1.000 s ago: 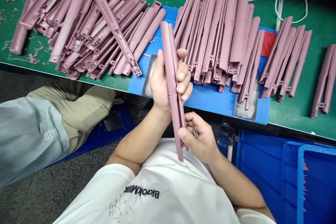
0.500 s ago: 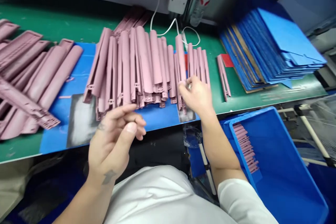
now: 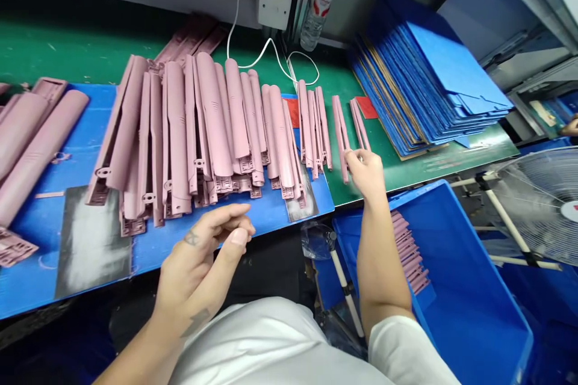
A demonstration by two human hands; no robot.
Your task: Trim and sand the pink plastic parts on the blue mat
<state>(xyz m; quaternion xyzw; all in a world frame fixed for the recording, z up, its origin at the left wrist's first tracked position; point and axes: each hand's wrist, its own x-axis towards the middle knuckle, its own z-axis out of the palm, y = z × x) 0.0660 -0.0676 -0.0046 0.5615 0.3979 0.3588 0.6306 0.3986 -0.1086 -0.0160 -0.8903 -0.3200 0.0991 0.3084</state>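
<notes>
My right hand [image 3: 366, 173] is at the green tabletop on the right, its finger and thumb closed at the lower part of a slim pink plastic shell [image 3: 339, 132]. A second slim pink shell [image 3: 359, 122] lies just to the right, its lower end hidden behind my fingers. Left of them is a short row of slim pink shells [image 3: 310, 126]. In front of the table my left hand [image 3: 203, 258] hovers with loosely bent fingers apart and nothing in it. Beyond it lies a dense pile of long, rounded pink shells [image 3: 208, 114] on a blue sheet [image 3: 266, 216].
More pink shells [image 3: 31, 150] lie at the left. Blue boards [image 3: 451, 72] are stacked at the back right. A blue bin [image 3: 478, 264] holding pink parts stands below the table's right edge, beside a fan [image 3: 551, 210]. A water bottle [image 3: 318, 6] stands at the back.
My right hand has moved right from the row, and one slim shell now lies apart from it, beside the lone shell. The view has swung right. My left hand stays empty.
</notes>
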